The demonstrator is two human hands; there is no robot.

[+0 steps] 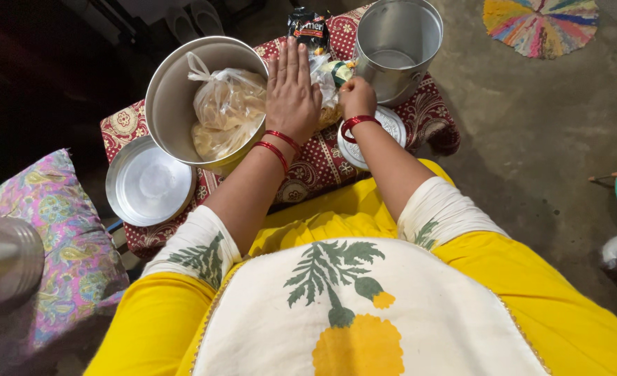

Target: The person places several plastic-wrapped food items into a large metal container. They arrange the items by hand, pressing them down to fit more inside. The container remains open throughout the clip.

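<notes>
My left hand (292, 89) lies flat, fingers together and stretched out, on a clear plastic bag (321, 87) on the red patterned cloth (308, 167). My right hand (356, 96) is closed on a small packet or knot (339, 72) at the bag's right side, next to the smaller steel pot (397, 43). A large steel pot (173, 97) left of my left hand holds a tied plastic bag of pale food (226, 111). Both wrists wear red bangles.
A steel lid (148, 184) lies at the left front of the cloth, another lid (392, 125) under my right wrist. A dark snack packet (308, 28) is at the back. A floral cushion (58, 237) sits left, a colourful round mat (542, 24) on the floor.
</notes>
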